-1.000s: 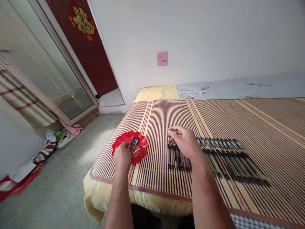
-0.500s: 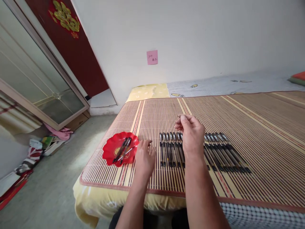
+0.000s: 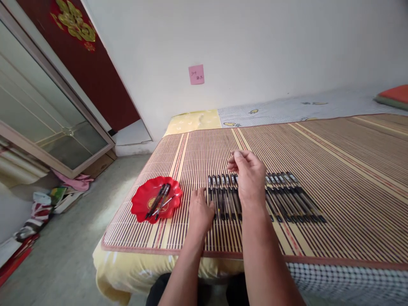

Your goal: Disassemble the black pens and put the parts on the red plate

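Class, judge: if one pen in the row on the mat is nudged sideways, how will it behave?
Slim and round, a pen in the row would probably roll, though the slatted mat may check it. Packed close beside others, it would likely knock its neighbour.

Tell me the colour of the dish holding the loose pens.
Bright red. The dish shows clearly in the head view, the only view here.

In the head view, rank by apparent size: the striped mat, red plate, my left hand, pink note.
1. Striped mat
2. Red plate
3. Left hand, somewhat nearer the camera
4. Pink note, smallest but also farthest away
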`<action>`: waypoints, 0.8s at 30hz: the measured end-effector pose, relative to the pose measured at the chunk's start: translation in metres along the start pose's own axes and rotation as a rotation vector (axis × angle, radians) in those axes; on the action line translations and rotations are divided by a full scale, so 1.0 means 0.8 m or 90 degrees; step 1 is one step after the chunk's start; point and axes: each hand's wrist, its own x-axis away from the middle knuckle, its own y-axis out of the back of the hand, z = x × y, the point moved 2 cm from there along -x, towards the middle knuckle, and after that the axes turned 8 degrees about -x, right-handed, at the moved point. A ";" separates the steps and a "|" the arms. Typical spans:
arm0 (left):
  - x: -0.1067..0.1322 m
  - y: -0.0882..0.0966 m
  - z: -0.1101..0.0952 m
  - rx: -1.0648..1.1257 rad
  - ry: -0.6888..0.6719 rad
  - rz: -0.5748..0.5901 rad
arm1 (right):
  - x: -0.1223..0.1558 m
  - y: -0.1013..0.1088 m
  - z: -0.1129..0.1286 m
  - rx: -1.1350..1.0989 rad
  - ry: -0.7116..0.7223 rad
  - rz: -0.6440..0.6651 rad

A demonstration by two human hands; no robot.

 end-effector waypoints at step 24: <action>-0.001 0.017 0.023 -0.173 0.079 0.013 | 0.001 -0.004 -0.009 -0.007 -0.029 0.018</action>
